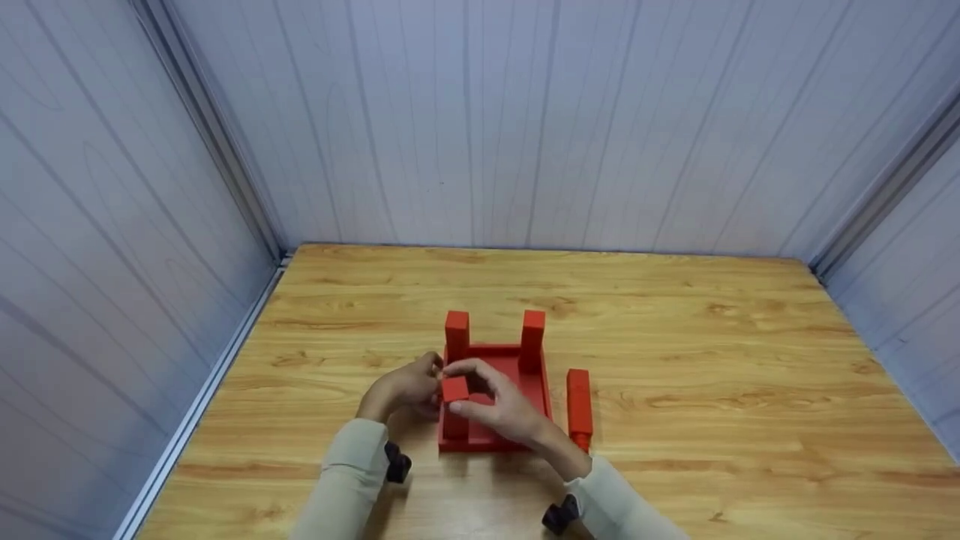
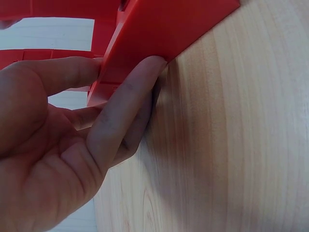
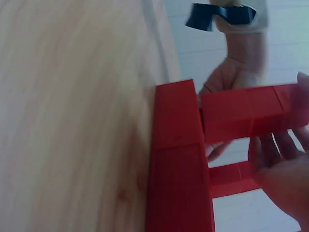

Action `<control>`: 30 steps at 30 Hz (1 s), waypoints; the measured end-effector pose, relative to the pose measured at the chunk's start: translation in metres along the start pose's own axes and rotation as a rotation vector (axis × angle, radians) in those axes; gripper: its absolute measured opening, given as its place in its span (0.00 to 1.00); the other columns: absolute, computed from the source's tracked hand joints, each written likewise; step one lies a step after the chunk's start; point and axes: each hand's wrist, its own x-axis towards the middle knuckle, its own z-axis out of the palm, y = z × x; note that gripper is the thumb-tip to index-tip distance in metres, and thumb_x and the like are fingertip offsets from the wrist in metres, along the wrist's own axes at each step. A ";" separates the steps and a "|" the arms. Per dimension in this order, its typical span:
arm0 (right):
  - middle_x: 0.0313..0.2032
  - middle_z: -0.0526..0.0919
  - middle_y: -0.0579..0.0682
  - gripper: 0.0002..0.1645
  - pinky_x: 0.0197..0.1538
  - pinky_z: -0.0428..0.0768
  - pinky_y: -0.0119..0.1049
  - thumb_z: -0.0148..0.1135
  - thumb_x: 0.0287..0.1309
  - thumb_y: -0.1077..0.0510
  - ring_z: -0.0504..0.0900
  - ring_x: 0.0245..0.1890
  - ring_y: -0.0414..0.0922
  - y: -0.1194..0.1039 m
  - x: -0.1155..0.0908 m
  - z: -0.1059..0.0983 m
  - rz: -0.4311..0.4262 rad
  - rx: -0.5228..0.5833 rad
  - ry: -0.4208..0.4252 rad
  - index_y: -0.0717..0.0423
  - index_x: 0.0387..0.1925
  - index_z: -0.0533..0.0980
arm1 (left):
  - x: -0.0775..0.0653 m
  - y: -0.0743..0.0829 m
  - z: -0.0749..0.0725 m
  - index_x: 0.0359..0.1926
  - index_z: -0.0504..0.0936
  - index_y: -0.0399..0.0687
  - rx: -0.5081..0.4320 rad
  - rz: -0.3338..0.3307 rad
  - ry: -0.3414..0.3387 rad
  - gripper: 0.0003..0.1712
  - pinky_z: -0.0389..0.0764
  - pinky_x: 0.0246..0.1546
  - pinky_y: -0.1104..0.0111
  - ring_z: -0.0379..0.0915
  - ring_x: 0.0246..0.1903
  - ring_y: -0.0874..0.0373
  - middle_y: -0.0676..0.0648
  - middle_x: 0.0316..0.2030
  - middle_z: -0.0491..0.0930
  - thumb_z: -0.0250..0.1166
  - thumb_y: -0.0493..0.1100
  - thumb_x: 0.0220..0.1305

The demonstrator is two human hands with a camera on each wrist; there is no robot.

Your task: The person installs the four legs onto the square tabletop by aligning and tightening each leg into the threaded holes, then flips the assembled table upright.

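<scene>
A red shallow tray sits on the table, with three square red posts upright at its corners. My right hand grips the upper end of the front-left post, thumb and fingers on opposite sides. In the right wrist view this post rises straight from the tray wall. My left hand holds the tray's left side near that post. The left wrist view shows its fingers pinching the red side wall, low against the tabletop.
At the tray's far corners stand the back-left post and the back-right post. Another red post with a narrower near end lies right of the tray on the wooden table. Pale panel walls enclose the back and sides.
</scene>
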 end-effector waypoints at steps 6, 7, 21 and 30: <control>0.62 0.69 0.67 0.26 0.65 0.69 0.42 0.51 0.64 0.64 0.70 0.63 0.50 0.014 0.003 -0.011 -0.067 0.195 -0.125 0.66 0.63 0.66 | 0.000 0.001 0.000 0.59 0.64 0.39 0.004 0.006 0.000 0.23 0.81 0.37 0.60 0.71 0.41 0.51 0.38 0.50 0.69 0.51 0.31 0.63; 0.62 0.69 0.66 0.26 0.64 0.70 0.40 0.52 0.64 0.63 0.71 0.62 0.49 0.015 0.003 -0.012 -0.069 0.200 -0.134 0.66 0.63 0.67 | 0.000 0.001 0.000 0.59 0.64 0.39 0.005 0.005 -0.002 0.23 0.81 0.39 0.60 0.70 0.43 0.51 0.38 0.51 0.69 0.51 0.30 0.62; 0.57 0.74 0.61 0.25 0.59 0.74 0.40 0.61 0.59 0.64 0.75 0.55 0.43 0.015 0.003 -0.009 -0.002 0.085 -0.089 0.60 0.58 0.69 | 0.000 0.001 0.000 0.58 0.64 0.40 -0.022 -0.016 -0.018 0.22 0.83 0.35 0.59 0.72 0.37 0.51 0.39 0.48 0.69 0.49 0.30 0.63; 0.49 0.76 0.54 0.25 0.58 0.74 0.40 0.67 0.54 0.62 0.75 0.50 0.45 -0.013 -0.001 -0.002 0.013 -0.032 0.021 0.63 0.52 0.68 | -0.001 0.001 0.001 0.58 0.65 0.40 -0.021 -0.016 -0.006 0.19 0.84 0.33 0.60 0.75 0.37 0.52 0.39 0.47 0.70 0.52 0.34 0.66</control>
